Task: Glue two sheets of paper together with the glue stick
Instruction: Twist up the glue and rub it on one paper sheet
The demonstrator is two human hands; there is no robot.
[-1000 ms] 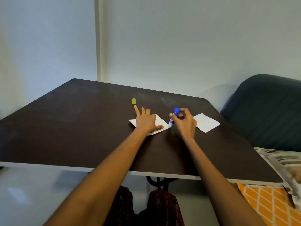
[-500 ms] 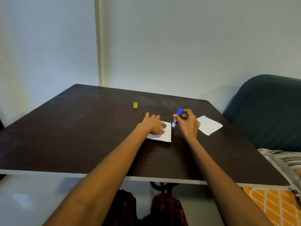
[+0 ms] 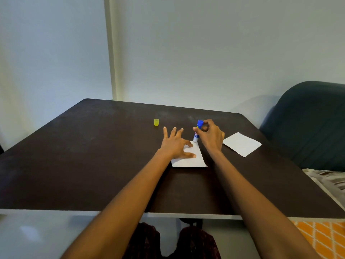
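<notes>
Rotated square to you since a second ago, the near sheet (image 3: 188, 158) lies on the dark table (image 3: 93, 156) under your flat, spread left hand (image 3: 174, 144). Your right hand (image 3: 210, 136) pinches the glue stick (image 3: 197, 131), tip on the far corner; sweep outward over the edges, pressing lightly, keeping the second sheet (image 3: 241, 144) and yellow cap (image 3: 156, 122) clear.

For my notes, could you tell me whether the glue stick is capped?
Uncapped: the yellow cap stands apart on the table, away from the glue stick.

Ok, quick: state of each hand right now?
Left hand: open, pressing flat on the paper sheet.
Right hand: gripping the glue stick.
</notes>
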